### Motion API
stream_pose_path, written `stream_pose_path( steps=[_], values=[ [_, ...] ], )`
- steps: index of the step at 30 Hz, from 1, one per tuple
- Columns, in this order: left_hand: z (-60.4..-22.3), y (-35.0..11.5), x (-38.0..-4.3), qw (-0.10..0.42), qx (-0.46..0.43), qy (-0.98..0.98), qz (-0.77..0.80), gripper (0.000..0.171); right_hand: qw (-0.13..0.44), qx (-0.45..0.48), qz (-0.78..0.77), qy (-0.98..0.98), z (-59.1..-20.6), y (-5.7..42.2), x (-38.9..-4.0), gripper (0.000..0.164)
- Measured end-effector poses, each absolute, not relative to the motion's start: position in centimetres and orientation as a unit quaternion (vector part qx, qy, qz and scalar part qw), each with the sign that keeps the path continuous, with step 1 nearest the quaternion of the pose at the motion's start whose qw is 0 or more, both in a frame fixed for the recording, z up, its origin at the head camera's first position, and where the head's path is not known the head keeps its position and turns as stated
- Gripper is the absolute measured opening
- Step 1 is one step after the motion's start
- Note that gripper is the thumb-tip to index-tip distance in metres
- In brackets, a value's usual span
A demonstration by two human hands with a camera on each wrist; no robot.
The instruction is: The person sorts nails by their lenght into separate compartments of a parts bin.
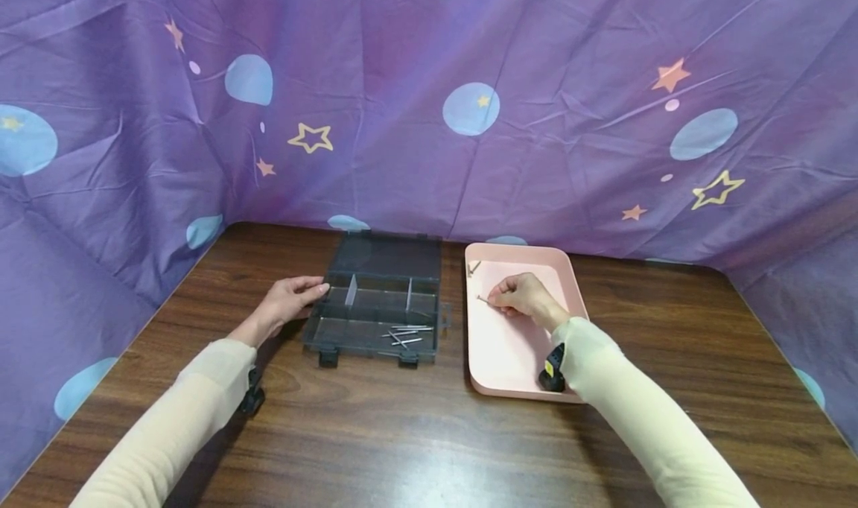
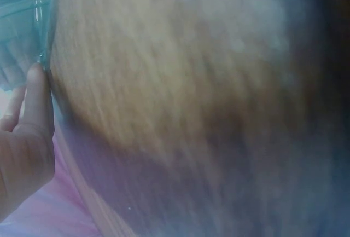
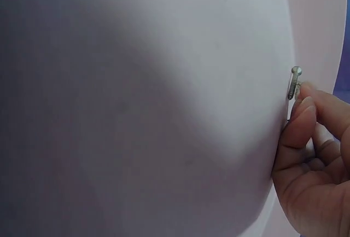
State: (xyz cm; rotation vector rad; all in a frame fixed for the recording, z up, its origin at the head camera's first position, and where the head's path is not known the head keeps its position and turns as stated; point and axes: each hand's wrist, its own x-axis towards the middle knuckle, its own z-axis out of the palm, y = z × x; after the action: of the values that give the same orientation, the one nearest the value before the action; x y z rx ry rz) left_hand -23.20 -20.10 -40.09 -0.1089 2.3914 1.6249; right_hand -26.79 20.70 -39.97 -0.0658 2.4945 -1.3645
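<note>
- Right hand (image 1: 526, 298) over the pink tray (image 1: 472, 344), thumb and finger clamped on a small screw (image 1: 482, 299); a fingertip pinch probably suits so thin a piece.
- Left hand (image 1: 290, 301) apart from it, fingers nearly straight against the left side of the dark translucent organizer box (image 1: 369, 350); likely there to steady the light plastic.
- Lid (image 1: 389, 253) folded back towards the purple cloth (image 1: 402, 158), which leaves the compartments open from above; two dividers part the back row, while loose screws (image 1: 405, 337) lie crossed at the right end of the long front compartment.
- More screws (image 1: 473, 269) rest in the tray's far left corner, close to two walls, so fingers have less room there.
- A narrow strip of bench (image 1: 456, 359) separates box and tray; raised rims border it, with wider room nearer the person.
</note>
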Motion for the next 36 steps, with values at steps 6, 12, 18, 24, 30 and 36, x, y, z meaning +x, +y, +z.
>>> stream_pose_path(
  steps=[6, 12, 18, 24, 30, 36],
  values=[
    [-40.16, -20.1, -23.35, 0.124, -0.044, 0.819, 0.558, 0.054, 0.141, -0.024, -0.466, 0.873, -40.1, 20.55, -26.76, 0.014],
    [-40.22, -20.19, -23.31, 0.125, -0.045, 0.818, 0.559, 0.054, 0.135, -0.02, -0.448, 0.884, -40.14, 20.41, -26.77, 0.012],
    [-40.12, -20.03, -23.23, 0.125, -0.044, 0.817, 0.561, 0.054, 0.127, -0.024, -0.437, 0.89, -40.3, 20.4, -26.81, 0.01],
    [-40.08, -19.98, -23.21, 0.126, -0.04, 0.817, 0.562, 0.054, 0.119, -0.024, -0.418, 0.9, -40.04, 20.25, -26.73, 0.009],
    [-40.1, -20.13, -23.22, 0.126, -0.044, 0.821, 0.555, 0.055, 0.118, -0.02, -0.424, 0.898, -40.06, 20.15, -26.75, 0.007],
    [-40.26, -20.21, -23.27, 0.126, -0.041, 0.82, 0.557, 0.054, 0.12, -0.023, -0.427, 0.896, -40.09, 20.13, -26.7, 0.006]
  ],
)
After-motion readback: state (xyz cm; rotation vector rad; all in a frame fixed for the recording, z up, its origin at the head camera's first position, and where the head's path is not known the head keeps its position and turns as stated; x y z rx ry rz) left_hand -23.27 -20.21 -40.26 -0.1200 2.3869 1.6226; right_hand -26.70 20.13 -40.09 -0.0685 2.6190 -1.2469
